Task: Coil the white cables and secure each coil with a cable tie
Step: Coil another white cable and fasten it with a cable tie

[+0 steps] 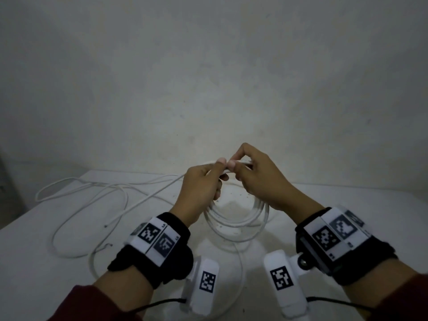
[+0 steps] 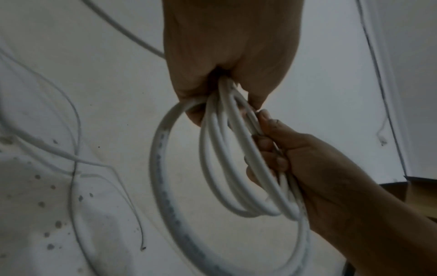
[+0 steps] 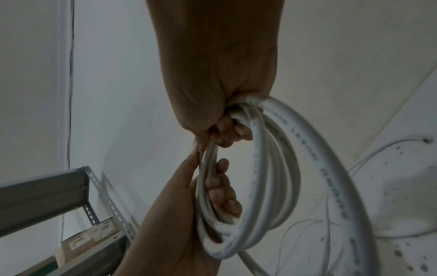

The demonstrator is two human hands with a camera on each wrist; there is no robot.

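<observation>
A coil of thick white cable [image 1: 236, 220] hangs above the white table [image 1: 347, 205], held at its top by both hands. My left hand [image 1: 217, 172] grips the bundled loops from the left, fingers curled through the coil [image 3: 220, 196]. Beside it, my right hand [image 1: 236, 167] pinches the same bundle from the right; its fingers wrap the strands [image 2: 272, 149]. The coil [image 2: 212, 168] has several turns with grey print on the outer one. An uncoiled length of the cable [image 1: 148, 195] runs from my left hand down to the left across the table.
Loose white cable and thinner wire [image 1: 76, 205] sprawl in loops over the left half of the table. The table surface is spotted with dark stains [image 2: 47, 205]. A plain wall stands close behind. A grey slotted-metal shelf [image 3: 89, 186] with boxes stands off to the left.
</observation>
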